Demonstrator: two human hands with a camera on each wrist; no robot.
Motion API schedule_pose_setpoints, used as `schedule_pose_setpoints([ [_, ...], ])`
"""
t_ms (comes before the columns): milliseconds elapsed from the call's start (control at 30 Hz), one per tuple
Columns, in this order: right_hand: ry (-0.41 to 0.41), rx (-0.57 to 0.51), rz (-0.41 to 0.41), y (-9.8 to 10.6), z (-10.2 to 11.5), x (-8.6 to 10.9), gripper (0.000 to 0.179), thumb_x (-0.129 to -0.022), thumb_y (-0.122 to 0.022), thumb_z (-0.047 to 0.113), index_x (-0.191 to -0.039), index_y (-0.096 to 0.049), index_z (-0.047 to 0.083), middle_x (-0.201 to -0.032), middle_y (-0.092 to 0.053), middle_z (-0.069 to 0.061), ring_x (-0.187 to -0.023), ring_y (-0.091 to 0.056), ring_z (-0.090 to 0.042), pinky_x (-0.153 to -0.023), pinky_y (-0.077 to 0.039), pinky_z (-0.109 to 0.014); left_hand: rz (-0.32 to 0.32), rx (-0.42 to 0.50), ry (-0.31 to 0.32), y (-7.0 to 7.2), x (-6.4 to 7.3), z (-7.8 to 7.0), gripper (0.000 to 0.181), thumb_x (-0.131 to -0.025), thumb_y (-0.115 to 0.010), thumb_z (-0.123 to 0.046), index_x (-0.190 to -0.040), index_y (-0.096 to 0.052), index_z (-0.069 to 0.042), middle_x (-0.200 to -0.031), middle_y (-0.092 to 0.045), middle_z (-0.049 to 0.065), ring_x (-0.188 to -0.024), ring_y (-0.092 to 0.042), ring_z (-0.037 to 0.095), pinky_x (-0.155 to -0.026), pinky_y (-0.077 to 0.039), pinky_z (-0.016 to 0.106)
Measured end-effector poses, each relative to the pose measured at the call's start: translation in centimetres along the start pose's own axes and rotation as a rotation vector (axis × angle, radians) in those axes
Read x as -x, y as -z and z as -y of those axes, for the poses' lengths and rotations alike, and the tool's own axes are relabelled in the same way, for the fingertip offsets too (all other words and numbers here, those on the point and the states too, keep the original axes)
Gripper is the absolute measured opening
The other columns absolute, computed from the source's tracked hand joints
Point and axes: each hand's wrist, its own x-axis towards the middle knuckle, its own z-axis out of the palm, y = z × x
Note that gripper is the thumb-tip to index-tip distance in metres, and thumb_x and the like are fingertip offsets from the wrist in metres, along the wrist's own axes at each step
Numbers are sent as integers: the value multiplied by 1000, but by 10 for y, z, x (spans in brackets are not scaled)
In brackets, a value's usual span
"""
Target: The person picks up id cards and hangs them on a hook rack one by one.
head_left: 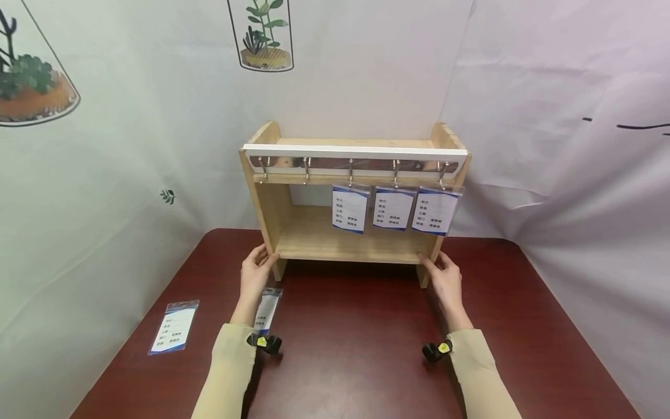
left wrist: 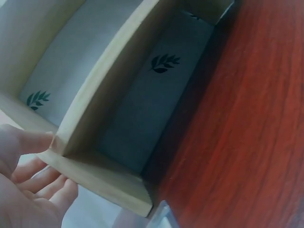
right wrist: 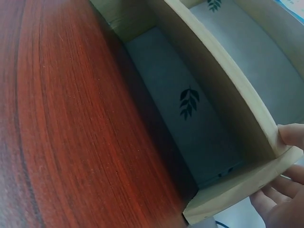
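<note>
A small wooden shelf rack (head_left: 340, 254) stands on the dark red table in the head view. My left hand (head_left: 256, 270) holds its lower left side, the thumb at the front of the lower board and the fingers behind the side panel. At the lower right, my right hand (head_left: 444, 279) grips the matching corner the same way. Both wrist views show the thumb on the board's end and curled fingers outside the panel. Three clear-sleeved badge cards, left (head_left: 349, 209), middle (head_left: 394, 208) and right (head_left: 435, 210), hang from hooks on the rack's metal strip (head_left: 327, 163).
The two leftmost hooks, the outer (head_left: 263, 170) and the inner (head_left: 306, 170), carry no card. One badge card (head_left: 174, 327) lies on the table (head_left: 345, 355) at the left. Another card (head_left: 267, 308) lies partly behind my left forearm. White printed cloth (head_left: 366, 70) surrounds the table.
</note>
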Motion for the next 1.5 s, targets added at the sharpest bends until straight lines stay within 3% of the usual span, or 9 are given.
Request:
schedule_pose_setpoints([
  [167, 17, -10, 15, 0, -1, 0, 64, -94, -71, 37, -144, -53, 0, -137, -58, -26, -122, -59, -34, -100, -50, -48, 8, 6, -17, 5, 3, -10, 50, -98, -68, -14, -142, -52, 2, -140, -56, 23, -129, -55, 32, -108, -45, 44],
  [400, 11, -21, 23, 1, -2, -2, 63, -94, -72, 36, -144, -53, 2, -139, -57, -25, -124, -58, -33, -101, -50, -48, -42, 28, -120, 12, 9, -31, 43, -97, -69, -12, -137, -58, 1, -135, -61, 19, -124, -58, 25, -100, -49, 23],
  [567, 11, -19, 14, 2, 0, -3, 63, -94, -72, 35, -144, -53, 2, -137, -58, -25, -123, -59, -34, -100, -50, -48, -29, -83, -160, 24, 12, -41, 45, -97, -69, -15, -138, -58, 0, -135, -62, 17, -117, -61, 16, -93, -49, 14],
  [833, -18, -30, 22, 5, 4, -5, 64, -94, -72, 33, -146, -51, 2, -140, -56, -25, -127, -56, -34, -105, -47, -47, 41, -293, -158, 48, 12, -40, 43, -97, -70, -16, -137, -59, -3, -134, -63, 17, -121, -61, 30, -85, -47, 10],
  [967, -31, -33, 27, 4, 3, -5, 66, -94, -72, 34, -147, -50, 2, -142, -54, -25, -128, -55, -34, -105, -47, -47, 105, -430, -134, 56, 14, -37, 45, -98, -69, -22, -138, -58, -5, -135, -62, 19, -121, -60, 32, -84, -49, 16],
  [1200, -34, -38, 36, 4, 2, -3, 68, -93, -73, 37, -147, -50, 3, -140, -56, -25, -125, -57, -35, -102, -48, -48, 172, -566, -176, 61, 12, -26, 44, -98, -69, -21, -136, -58, -1, -130, -64, 23, -119, -62, 38, -94, -53, 50],
  [1333, -30, -50, 41, 3, 0, -2, 67, -93, -73, 36, -147, -50, 3, -141, -55, -25, -127, -56, -35, -103, -48, -48, 180, -611, -183, 66, 14, -15, 41, -97, -69, -19, -134, -60, -1, -128, -65, 23, -117, -62, 40, -95, -52, 54],
  [1500, -27, -53, 41, 3, 1, -4, 67, -94, -73, 35, -147, -50, 2, -142, -54, -25, -128, -55, -35, -105, -47, -48, 222, -661, -147, 70, 14, -7, 42, -97, -69, -17, -135, -59, 0, -130, -64, 23, -121, -58, 42, -97, -48, 58],
])
